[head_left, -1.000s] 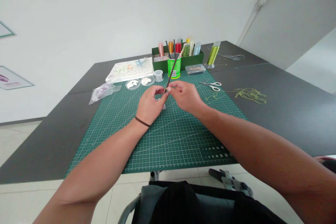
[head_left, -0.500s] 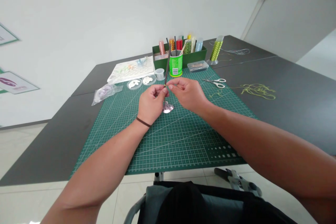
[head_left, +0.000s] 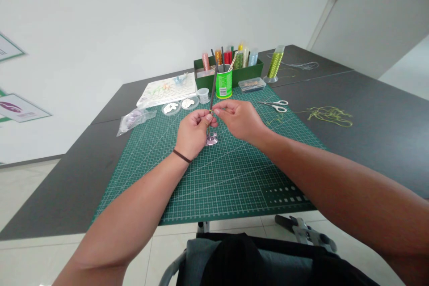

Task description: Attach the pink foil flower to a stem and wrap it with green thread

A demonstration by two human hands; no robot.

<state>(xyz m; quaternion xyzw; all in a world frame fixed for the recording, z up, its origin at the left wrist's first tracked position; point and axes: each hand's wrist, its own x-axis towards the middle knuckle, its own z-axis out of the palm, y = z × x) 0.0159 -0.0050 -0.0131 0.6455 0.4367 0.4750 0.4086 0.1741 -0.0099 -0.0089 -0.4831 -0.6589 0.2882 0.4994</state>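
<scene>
A slim dark stick (head_left: 213, 85) stands nearly upright in my left hand (head_left: 194, 132), pinched between thumb and fingers. Yellowish-green thread (head_left: 211, 111) is wound round the stick just above that thumb. My right hand (head_left: 239, 118) is closed in a pinch right beside the winding, on what seems to be the thread's fine end; the strand itself is barely visible. Below my left fingers, shiny pale purple petals (head_left: 212, 139) hang at the stick's lower end, over the green cutting mat (head_left: 217, 183).
Behind my hands are a green cup (head_left: 224, 82) of sticks and a green box (head_left: 250, 70) of thread spools. White-handled scissors (head_left: 279, 106) and a tangle of green thread (head_left: 330, 116) lie to the right. Petal dishes (head_left: 170, 108) and a plastic bag (head_left: 134, 119) are leftward.
The petals below my left hand have turned and shifted slightly left, the stick rotating a little with them. Both hands keep nearly the same place and grip.
</scene>
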